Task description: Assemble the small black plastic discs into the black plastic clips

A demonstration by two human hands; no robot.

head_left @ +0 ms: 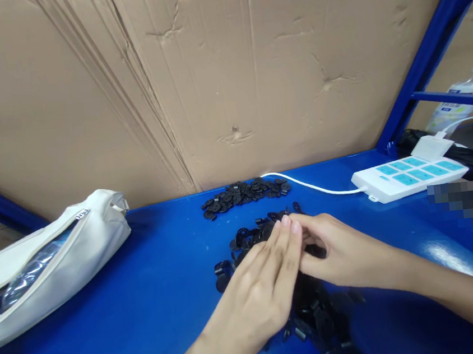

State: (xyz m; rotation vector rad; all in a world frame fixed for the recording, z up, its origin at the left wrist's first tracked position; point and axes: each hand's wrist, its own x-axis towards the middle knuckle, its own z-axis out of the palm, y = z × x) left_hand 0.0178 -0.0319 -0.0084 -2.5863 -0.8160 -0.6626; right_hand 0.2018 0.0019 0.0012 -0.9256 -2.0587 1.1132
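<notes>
My left hand (259, 290) and my right hand (345, 247) meet at the fingertips above a pile of small black plastic parts (247, 238). The left fingers are long and pressed together, back of the hand towards me; whatever they hold is hidden beneath them. My right thumb and fingers curl round a black plastic part (317, 250), only partly visible between them. More black parts (319, 317) are heaped below my hands, blurred near the bottom edge. Farther back, flat round black pieces (242, 196) lie in a long row-like heap.
A white pouch (98, 231), unzipped with clear plastic inside, lies at the left of the blue table (156, 298). At the right is a white power strip (409, 175) with a cable and plug. Cardboard (217, 77) stands behind; a blue frame post (421, 50) and bottle (464, 94) are at right.
</notes>
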